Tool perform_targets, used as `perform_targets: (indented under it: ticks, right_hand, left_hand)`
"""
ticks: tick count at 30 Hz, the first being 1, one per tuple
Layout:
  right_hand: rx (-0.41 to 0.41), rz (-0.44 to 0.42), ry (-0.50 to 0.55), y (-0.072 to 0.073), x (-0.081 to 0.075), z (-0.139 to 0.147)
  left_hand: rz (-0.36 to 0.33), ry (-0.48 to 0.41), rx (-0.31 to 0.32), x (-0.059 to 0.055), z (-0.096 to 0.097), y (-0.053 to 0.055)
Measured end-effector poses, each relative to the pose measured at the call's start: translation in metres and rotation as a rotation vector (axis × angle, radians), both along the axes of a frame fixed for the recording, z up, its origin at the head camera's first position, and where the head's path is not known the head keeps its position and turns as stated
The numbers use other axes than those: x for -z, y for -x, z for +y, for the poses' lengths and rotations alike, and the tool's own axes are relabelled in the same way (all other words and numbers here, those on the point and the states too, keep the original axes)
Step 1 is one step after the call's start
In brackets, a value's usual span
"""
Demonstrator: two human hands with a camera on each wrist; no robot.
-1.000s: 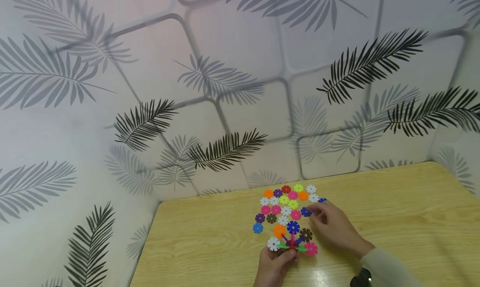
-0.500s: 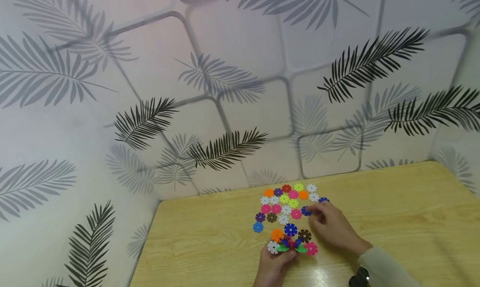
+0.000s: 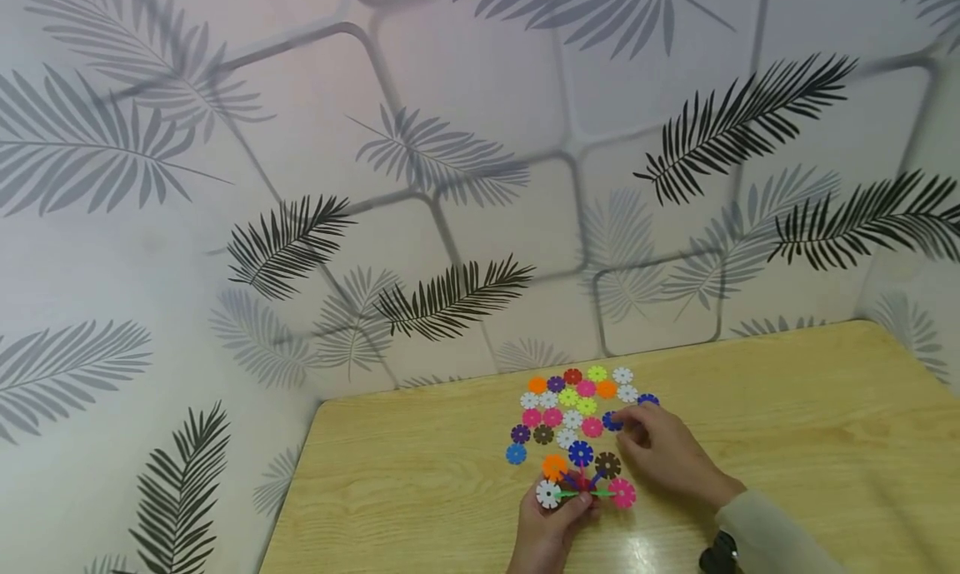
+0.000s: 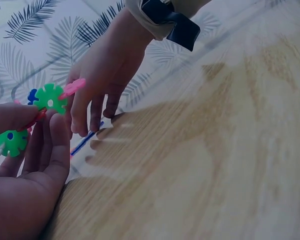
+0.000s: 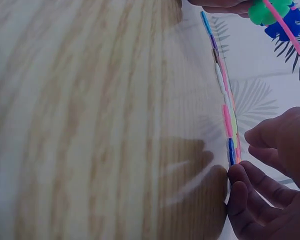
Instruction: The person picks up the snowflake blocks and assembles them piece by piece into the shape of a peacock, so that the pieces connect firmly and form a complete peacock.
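My left hand (image 3: pixel 546 526) pinches a build of interlocking snowflake discs by its red centre disc, low in the head view. Green and dark blue discs stand edge-on around that centre, bearing a white disc (image 3: pixel 548 494), an orange disc (image 3: pixel 554 467), a blue disc (image 3: pixel 581 453), a brown disc (image 3: pixel 607 465) and a pink disc (image 3: pixel 622 493). To the right, my right hand (image 3: pixel 670 456) rests low over the table, fingertips at a dark blue disc (image 3: pixel 611 421) lying flat. In the right wrist view, its fingers (image 5: pixel 238 173) are loosely bent beside that blue disc (image 5: pixel 231 150).
Loose snowflake discs in many colours lie flat beyond my hands, among them a light blue disc (image 3: pixel 516 454) on the left and a red disc (image 3: pixel 573 376) at the back. The wooden table (image 3: pixel 405 466) meets a leaf-patterned wall (image 3: pixel 502 224) behind.
The build in my left hand has tipped and turned slightly, its green discs now edge-on again in the head view. My right hand has stayed at the dark blue disc.
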State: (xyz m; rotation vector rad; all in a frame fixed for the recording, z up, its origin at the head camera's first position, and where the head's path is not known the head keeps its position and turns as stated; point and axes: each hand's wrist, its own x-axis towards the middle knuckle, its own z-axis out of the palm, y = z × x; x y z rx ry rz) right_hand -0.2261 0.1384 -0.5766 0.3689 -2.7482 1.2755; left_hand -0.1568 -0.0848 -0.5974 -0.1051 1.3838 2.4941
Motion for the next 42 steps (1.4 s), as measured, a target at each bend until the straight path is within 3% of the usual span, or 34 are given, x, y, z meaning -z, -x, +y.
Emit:
perform_targets:
  ticks: [8,17,26,31,35,42]
  right_hand:
    - [-0.026,0.093,-0.194,0.004,0.006,-0.003]
    - [-0.089,-0.021,-0.261,-0.003,-0.006,0.0]
    - [-0.162,-0.062,-0.296,-0.02,-0.018,0.012]
    - [-0.193,-0.056,-0.192,-0.029,-0.014,0.026]
    - [-0.203,-0.124,-0.029,-0.036,-0.006,0.038]
    - [-0.136,-0.21,0.173,-0.054,-0.009,0.045]
  left_hand:
    - [0.011,0.023,-0.025,0.0,0.0,0.0]
    - [0.016,-0.003,-0.003,0.002,0.0,0.0]
    - [-0.015,0.014,-0.008,-0.001,-0.001,0.001]
    - [-0.006,0.014,0.007,-0.001,-0.001,0.001]
    - [-0.004,0.006,0.019,0.0,-0.001,0.001]
    - [-0.022,0.025,0.008,0.0,-0.002,0.0]
